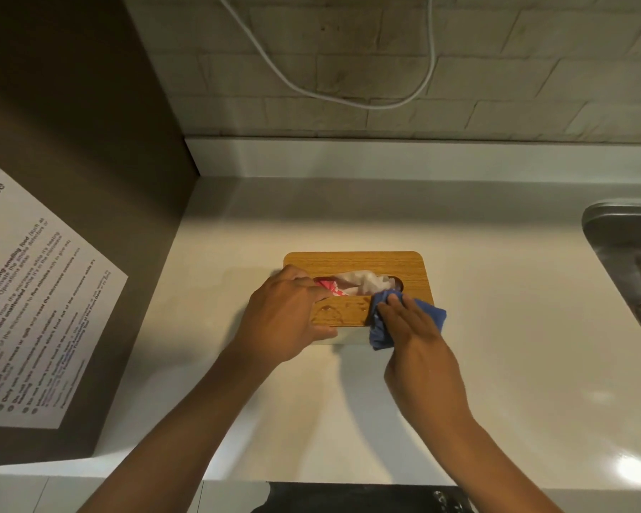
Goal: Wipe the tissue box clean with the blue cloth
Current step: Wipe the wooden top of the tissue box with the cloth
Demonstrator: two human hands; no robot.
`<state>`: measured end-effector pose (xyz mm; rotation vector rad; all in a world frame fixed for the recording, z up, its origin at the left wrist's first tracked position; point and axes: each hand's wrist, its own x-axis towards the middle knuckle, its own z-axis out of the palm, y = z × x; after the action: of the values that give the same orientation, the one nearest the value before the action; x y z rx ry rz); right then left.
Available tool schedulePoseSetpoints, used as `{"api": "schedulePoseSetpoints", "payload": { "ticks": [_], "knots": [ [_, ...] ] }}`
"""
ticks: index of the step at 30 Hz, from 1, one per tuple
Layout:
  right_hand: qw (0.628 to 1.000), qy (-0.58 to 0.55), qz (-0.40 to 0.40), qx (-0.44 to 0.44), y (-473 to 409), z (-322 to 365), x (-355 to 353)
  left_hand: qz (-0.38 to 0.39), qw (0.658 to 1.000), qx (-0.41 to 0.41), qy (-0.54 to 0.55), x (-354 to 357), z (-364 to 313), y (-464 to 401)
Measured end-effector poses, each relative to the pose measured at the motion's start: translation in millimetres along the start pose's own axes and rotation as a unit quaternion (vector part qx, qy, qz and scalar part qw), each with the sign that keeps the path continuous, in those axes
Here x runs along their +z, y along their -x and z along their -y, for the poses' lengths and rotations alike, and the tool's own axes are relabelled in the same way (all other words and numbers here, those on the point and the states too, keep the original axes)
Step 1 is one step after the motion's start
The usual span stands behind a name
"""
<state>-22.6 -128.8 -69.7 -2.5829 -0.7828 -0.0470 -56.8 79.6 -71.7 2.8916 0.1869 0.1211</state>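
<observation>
On the white counter [496, 327], the left hand [287, 316] grips the tissue box [352, 264]; the right hand [409, 320], fingers flat and together, presses the blue cloth [380, 336] onto its lid's near-right corner. Droplets [328, 314] remain unwiped.

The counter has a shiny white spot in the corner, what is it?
In the head view, that spot is lamp glare on the glossy counter; the arms cast soft shadows, and the wide lens bends the edges.

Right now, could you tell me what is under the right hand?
The blue cloth, pressed by the right hand on the tissue box lid's right end; the wood beneath is covered.
</observation>
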Motion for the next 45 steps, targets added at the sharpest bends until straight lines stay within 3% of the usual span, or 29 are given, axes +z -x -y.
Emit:
{"api": "schedulePoseSetpoints", "payload": {
  "ticks": [3, 9, 14, 20, 24, 29, 34, 39, 45],
  "knots": [
    [0.999, -0.002, 0.005, -0.036, 11, -7, 0, -0.005, 1.000, 0.001, -0.002, 0, 0, 1],
    [1.000, -0.012, -0.006, 0.021, -9, -7, -4, -0.015, 1.000, 0.003, -0.001, 1, 0, 1],
    [0.999, -0.016, 0.004, -0.030, 6, -2, 0, -0.013, 1.000, 0.002, -0.003, 1, 0, 2],
    [0.999, -0.024, 0.004, 0.025, -8, 7, -3, -0.024, 1.000, -0.004, -0.009, 3, -1, 3],
    [0.999, -0.013, 0.007, -0.038, 12, 13, 5, -0.019, 1.000, 0.005, -0.018, 3, 0, 2],
    [0.999, -0.025, -0.028, -0.027, -14, 13, 3, -0.005, 0.999, 0.004, -0.033, 3, 1, 0],
    [0.997, -0.009, 0.003, -0.074, -3, 19, 11, -0.007, 0.999, 0.012, -0.029, 2, 0, 0],
    [0.999, -0.035, 0.001, -0.036, -3, 7, 3, 0.061, 0.995, 0.075, -0.001, -7, 28, 3],
    [0.998, -0.039, 0.015, -0.051, -9, 7, -3, 0.084, 0.990, 0.109, -0.009, -16, 45, -2]
  ]
}}
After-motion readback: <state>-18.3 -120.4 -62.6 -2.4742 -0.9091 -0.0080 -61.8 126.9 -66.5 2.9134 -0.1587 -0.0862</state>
